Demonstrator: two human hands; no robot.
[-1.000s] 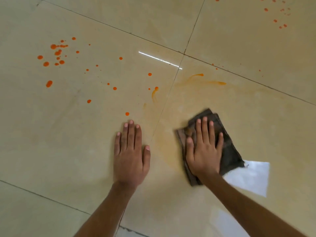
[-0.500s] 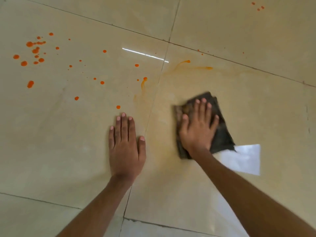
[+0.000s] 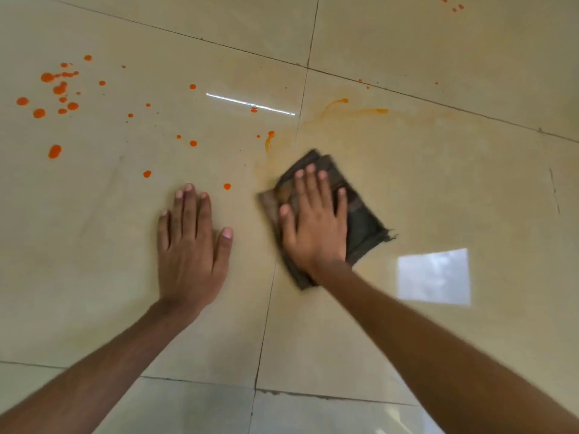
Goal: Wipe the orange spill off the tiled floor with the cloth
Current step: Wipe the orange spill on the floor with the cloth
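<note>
Head view: right hand [image 3: 315,228] spread flat on folded dark cloth [image 3: 360,220] straddling a grout line; left hand [image 3: 191,245] spread on glossy beige tiled floor [image 3: 438,189], orange droplets [image 3: 56,92] beyond.

Right hand [image 3: 313,233] on cloth [image 3: 365,228] — pressing, seemingly.

You'll see a pale square reflection [image 3: 434,276] toward the right edge of the floor [image 3: 470,189] — a thin white glare streak [image 3: 250,104] farther up.
</note>
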